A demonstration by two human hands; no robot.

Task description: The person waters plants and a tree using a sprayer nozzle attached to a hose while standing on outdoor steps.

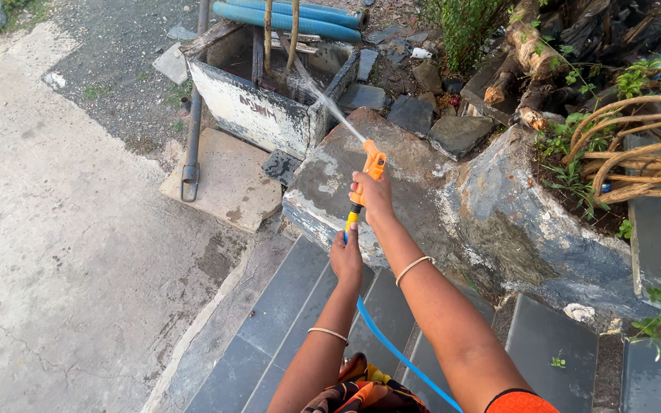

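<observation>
Outdoors, grey tiled steps (284, 306) descend toward a concrete yard (55, 229). At centre, the right hand (374, 195) has its fingers wrapped tight round the grip of an orange spray nozzle (373, 164), which throws water toward 11 o'clock into a weathered concrete trough (258, 111). Just below, at 6 o'clock of it, the left hand (346, 256) is closed round the blue hose (392, 348) at the nozzle's base. Blue pipes (292, 17) lie at 12 o'clock; a painted rock (499, 222) sits at 3 o'clock.

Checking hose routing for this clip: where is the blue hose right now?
In the head view, the blue hose runs from the left hand, just under the orange spray nozzle, down between both forearms to the bottom edge, over the grey steps.
</observation>
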